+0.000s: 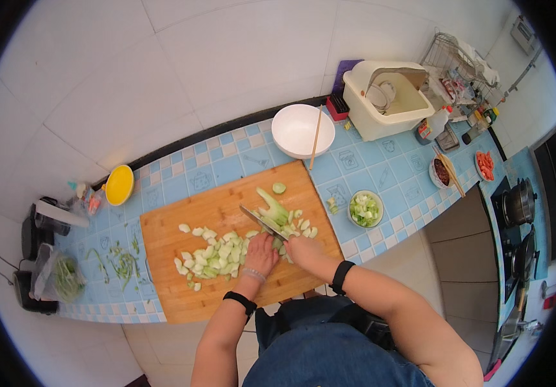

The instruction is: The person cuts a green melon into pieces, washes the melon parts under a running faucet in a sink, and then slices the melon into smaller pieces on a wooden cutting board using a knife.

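In my right hand (304, 251) is a kitchen knife (257, 217), its blade pointing up and to the left over the wooden cutting board (200, 208). My left hand (260, 255) rests on the board just left of the blade, fingertips close to its edge; what lies under the fingers is partly hidden. Beyond the blade lies a thick pale green vegetable stalk (273, 207). A heap of cut pale green pieces (217, 256) spreads left of my left hand. More cut pieces (305, 226) sit right of the blade, and a round green slice (279, 187) lies near the far edge.
A white bowl (297, 128) with chopsticks (316, 140) across its rim stands behind the board. Right of it are a bowl of chopped greens (366, 209), a cream dish box (384, 116) and a stove (508, 242). Leftward lie a yellow bowl (120, 185) and green scraps (124, 261).
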`<state>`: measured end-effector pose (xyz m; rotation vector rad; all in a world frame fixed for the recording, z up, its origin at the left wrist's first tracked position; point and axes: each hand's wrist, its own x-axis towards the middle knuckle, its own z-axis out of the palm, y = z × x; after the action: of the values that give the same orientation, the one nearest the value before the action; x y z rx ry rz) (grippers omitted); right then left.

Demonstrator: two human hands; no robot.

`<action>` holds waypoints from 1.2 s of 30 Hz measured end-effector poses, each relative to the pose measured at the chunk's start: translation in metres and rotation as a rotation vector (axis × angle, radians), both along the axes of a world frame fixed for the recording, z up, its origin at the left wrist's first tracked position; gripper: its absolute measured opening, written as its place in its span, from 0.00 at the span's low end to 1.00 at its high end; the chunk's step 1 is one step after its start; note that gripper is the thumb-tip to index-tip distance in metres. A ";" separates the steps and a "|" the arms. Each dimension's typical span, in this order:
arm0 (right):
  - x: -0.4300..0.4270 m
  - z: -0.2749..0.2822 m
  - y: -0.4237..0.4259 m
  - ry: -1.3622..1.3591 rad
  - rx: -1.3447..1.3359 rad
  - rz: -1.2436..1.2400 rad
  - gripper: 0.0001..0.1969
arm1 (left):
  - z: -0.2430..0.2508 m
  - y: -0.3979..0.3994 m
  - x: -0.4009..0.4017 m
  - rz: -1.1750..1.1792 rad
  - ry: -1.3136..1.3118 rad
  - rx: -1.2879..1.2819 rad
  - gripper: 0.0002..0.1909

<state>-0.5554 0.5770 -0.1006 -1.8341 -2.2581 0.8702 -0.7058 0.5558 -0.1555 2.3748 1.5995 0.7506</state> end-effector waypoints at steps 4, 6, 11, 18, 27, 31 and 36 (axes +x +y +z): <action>-0.002 0.010 0.002 0.057 0.029 -0.082 0.15 | -0.010 0.001 -0.001 0.013 -0.014 0.027 0.20; -0.001 0.020 0.000 0.058 0.049 -0.122 0.15 | -0.012 0.002 0.000 0.019 -0.023 0.034 0.20; 0.001 0.027 -0.005 -0.003 0.044 -0.024 0.16 | -0.009 0.003 0.001 0.043 -0.025 0.028 0.20; -0.007 -0.007 0.003 0.081 0.087 -0.029 0.16 | -0.005 0.002 0.002 0.053 0.010 0.008 0.21; -0.004 0.026 0.003 0.069 0.065 -0.019 0.16 | -0.006 -0.001 0.000 0.046 0.003 0.050 0.20; -0.007 0.017 0.003 0.022 0.033 -0.025 0.16 | -0.007 0.002 0.001 0.007 -0.030 0.029 0.20; -0.014 0.002 0.006 0.041 0.094 -0.064 0.16 | -0.010 0.002 -0.001 0.013 -0.034 0.027 0.20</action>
<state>-0.5698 0.5828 -0.0987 -1.8200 -2.1643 0.7702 -0.7065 0.5582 -0.1654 2.3596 1.6025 0.8150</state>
